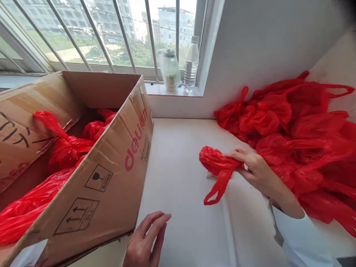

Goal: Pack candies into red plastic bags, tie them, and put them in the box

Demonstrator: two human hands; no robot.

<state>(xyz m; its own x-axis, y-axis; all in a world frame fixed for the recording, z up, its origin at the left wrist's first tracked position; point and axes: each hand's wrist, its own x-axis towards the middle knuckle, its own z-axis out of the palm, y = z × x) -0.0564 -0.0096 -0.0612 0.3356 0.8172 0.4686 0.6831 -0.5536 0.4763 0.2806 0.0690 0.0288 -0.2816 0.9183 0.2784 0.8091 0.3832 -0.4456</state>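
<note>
Pinched in the fingers of my right hand (pixel 250 167) is a bunched red plastic bag (pixel 213 159), held above the white tabletop (pixel 178 178). One loop handle of the bag dangles downward. Part of a small flat object (pixel 210 174) shows beneath it, too covered to name. My left hand (pixel 148 239) is at the lower middle, holding nothing, with its fingers a little apart and slightly bent. It is beside the near corner of a cardboard box (pixel 119 178). Inside the box lie several red plastic bags (pixel 69 148), one with its knotted handle sticking up.
A large heap of red plastic bags (pixel 300 126) fills the right side against the wall. On the windowsill stand a clear bottle (pixel 191 65) and a jar in a plastic bag (pixel 170 72). Behind them is a barred window (pixel 125 37).
</note>
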